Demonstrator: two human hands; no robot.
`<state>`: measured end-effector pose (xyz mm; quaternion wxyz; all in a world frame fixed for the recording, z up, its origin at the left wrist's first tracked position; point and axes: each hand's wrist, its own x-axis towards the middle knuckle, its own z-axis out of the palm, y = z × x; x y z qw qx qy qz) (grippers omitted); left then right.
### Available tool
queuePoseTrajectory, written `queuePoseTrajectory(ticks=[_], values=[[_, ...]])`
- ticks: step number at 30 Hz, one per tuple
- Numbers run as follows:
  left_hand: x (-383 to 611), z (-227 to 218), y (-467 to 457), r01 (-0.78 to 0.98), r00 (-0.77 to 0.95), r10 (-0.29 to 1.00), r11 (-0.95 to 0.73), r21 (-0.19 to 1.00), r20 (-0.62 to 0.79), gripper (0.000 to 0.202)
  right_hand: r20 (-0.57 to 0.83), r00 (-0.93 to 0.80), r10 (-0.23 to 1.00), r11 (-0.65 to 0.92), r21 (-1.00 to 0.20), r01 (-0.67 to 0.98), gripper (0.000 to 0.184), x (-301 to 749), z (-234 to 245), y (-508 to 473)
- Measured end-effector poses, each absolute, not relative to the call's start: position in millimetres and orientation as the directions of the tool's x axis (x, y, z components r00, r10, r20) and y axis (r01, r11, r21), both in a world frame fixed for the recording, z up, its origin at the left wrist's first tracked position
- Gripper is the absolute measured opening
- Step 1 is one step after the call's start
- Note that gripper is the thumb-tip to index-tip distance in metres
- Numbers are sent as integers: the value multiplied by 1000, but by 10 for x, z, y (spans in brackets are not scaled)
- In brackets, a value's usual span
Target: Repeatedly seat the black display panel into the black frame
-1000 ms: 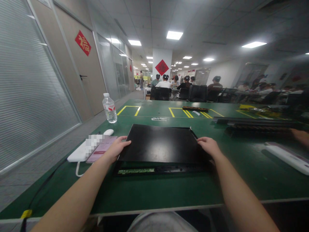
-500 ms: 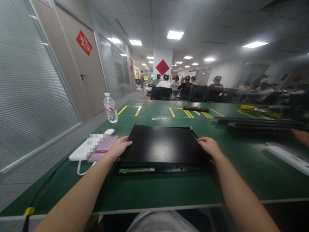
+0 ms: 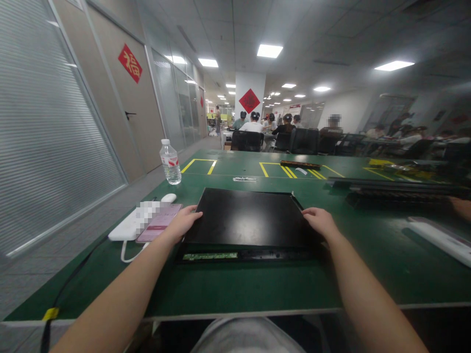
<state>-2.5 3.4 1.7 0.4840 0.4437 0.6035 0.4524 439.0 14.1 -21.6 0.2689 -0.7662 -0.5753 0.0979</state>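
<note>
A flat black display panel point(image 3: 250, 215) lies in the middle of the green table. My left hand point(image 3: 185, 220) grips its left edge, thumb on top and fingers at the side. On the opposite edge my right hand point(image 3: 319, 221) holds the panel the same way, its lower fingers hidden. Along the panel's near side runs a black strip of frame point(image 3: 272, 255), with a green circuit board point(image 3: 209, 256) showing at its left end. Whether the panel touches the frame beneath it I cannot tell.
Left of the panel are a phone point(image 3: 160, 223), a white power bank point(image 3: 125, 228), a white mouse point(image 3: 169, 198) and a water bottle point(image 3: 171, 164). Black bars point(image 3: 390, 189) and a long white object point(image 3: 439, 240) lie right. Another person's hand point(image 3: 461, 208) shows at the right edge.
The whole view has shifted slightly. Both hands keep their hold on the panel, which stays in nearly the same place over the frame.
</note>
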Motion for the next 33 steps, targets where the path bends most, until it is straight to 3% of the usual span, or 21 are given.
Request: queuePoseTrajectory(ticks=[6, 17, 24, 33], values=[[-59, -37, 70, 136, -142, 977, 178, 975, -158, 43, 158, 321, 934, -194, -529, 826, 27, 4390, -210, 140], [-14, 59, 27, -42, -128, 959, 250, 967, -254, 36, 136, 332, 933, -198, -578, 792, 27, 4428, -241, 167], [-28, 55, 40, -130, -118, 960, 239, 962, -254, 47, 107, 373, 922, -234, -614, 754, 28, 4411, -212, 153], [-74, -5, 66, -20, -112, 973, 202, 979, -203, 49, 82, 370, 925, -253, -594, 764, 31, 4341, -111, 79]])
